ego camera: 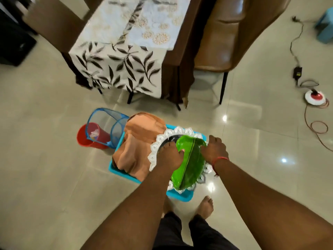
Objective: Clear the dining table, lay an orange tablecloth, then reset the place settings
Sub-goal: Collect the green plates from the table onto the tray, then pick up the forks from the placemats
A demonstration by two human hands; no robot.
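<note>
A green leaf-shaped plate [189, 163] lies on a round silver plate with a lacy white rim [178, 131], both over a blue tray [180, 194] on the floor. My left hand [169, 156] grips the left side of the plates, fingers on the green one. My right hand [214, 148] holds their right edge. A bunched orange tablecloth [140, 141] fills the tray's left part. The dining table [182, 51], under a white cloth with black leaves [117, 62], stands just beyond.
A blue mesh basket [108, 121] leans over a red bucket [86, 138] left of the tray. Brown chairs [225, 38] flank the table. A power adapter [297, 72], cables and a red-and-white disc [315, 97] lie on the tiled floor at right. My bare feet stand below the tray.
</note>
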